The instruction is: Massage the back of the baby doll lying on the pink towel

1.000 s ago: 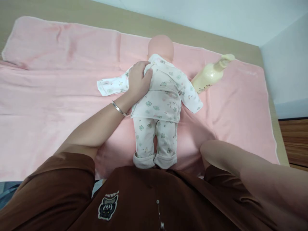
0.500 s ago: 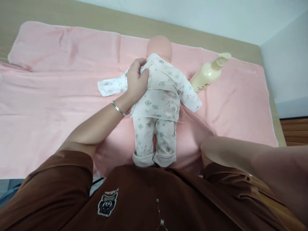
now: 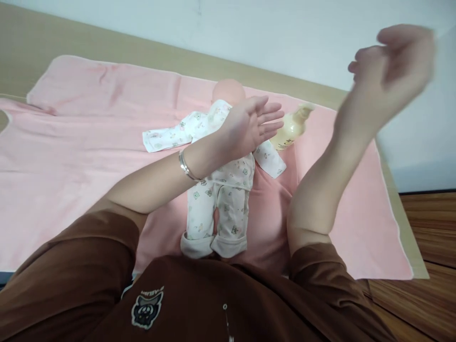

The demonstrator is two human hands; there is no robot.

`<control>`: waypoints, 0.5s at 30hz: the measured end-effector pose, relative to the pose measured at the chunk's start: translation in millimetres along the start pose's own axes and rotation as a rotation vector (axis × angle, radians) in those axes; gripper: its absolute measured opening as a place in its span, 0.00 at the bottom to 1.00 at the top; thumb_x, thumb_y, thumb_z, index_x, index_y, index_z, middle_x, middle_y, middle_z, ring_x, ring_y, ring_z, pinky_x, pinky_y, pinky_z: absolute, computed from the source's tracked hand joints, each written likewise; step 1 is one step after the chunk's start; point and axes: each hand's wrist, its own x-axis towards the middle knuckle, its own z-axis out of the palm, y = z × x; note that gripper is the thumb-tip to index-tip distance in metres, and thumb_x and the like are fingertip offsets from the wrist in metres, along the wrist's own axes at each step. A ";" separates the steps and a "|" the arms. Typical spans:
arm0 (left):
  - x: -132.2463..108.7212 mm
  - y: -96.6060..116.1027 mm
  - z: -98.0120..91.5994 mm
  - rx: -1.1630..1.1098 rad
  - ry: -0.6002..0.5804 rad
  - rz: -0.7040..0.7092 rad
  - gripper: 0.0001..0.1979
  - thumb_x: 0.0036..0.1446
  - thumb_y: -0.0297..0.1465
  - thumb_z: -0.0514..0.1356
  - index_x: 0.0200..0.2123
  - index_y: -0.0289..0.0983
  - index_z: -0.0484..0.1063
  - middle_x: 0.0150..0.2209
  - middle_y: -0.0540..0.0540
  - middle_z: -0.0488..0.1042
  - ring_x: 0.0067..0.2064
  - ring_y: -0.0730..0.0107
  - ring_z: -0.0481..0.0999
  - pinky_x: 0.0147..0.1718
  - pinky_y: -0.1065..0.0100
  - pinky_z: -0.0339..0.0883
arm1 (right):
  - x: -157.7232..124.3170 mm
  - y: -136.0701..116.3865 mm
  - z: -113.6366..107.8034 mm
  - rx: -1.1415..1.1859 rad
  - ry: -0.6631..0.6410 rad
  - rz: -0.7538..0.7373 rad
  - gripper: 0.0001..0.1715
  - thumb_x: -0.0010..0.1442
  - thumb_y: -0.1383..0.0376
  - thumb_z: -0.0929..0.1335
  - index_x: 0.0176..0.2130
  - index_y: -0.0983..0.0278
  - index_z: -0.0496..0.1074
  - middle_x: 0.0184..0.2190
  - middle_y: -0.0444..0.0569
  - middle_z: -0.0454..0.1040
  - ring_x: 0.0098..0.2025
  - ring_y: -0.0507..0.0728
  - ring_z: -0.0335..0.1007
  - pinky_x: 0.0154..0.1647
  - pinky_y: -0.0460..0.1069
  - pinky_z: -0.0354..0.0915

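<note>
A baby doll [image 3: 224, 190] in white printed pyjamas lies face down on a pink blanket [image 3: 89, 142], head away from me. My left hand [image 3: 249, 124] hovers above the doll's back, palm up, fingers stretched flat and holding nothing; a silver bangle sits on its wrist. My right hand [image 3: 392, 59] is raised high at the upper right, blurred by motion, fingers curled loosely, with nothing visible in it. A cream pump bottle [image 3: 290, 130] lies on the blanket right of the doll's shoulder, partly hidden by my left fingers.
The blanket covers a light wooden platform [image 3: 107, 47] against a pale wall. Its right edge [image 3: 409, 247] drops to a dark wooden floor [image 3: 427, 294]. My brown shirt fills the bottom of the view.
My left hand let go of the doll's shoulder and lifted, turning palm up. My right arm swung up from the lower right to high on the right.
</note>
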 end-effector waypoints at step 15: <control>23.5 8.8 22.0 -0.458 -0.177 -0.133 0.36 0.76 0.46 0.51 0.73 0.22 0.57 0.75 0.32 0.63 0.79 0.59 0.59 0.78 0.66 0.54 | -18.3 13.2 50.3 -0.315 -0.550 0.079 0.30 0.78 0.50 0.54 0.53 0.59 0.77 0.51 0.53 0.81 0.53 0.65 0.76 0.57 0.61 0.67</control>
